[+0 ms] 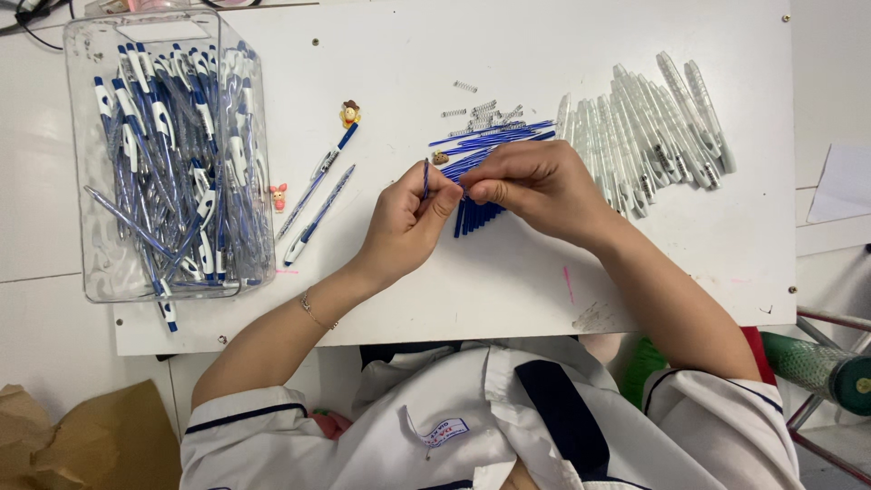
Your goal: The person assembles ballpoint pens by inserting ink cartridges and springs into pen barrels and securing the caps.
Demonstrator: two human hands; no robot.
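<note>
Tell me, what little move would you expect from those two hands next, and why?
Probably the right hand threads a small spring onto the blue refill pinched upright in the left hand. Both hands meet at the refill, and loose springs lie just beyond the pile of refills.

White board tabletop (544, 290), pale tiled surface beneath (36, 181), even light

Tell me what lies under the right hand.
Under the right hand lies a bundle of blue pen refills; their ends stick out below the fingers and above the knuckles. The middles are covered, so their count cannot be seen.
</note>
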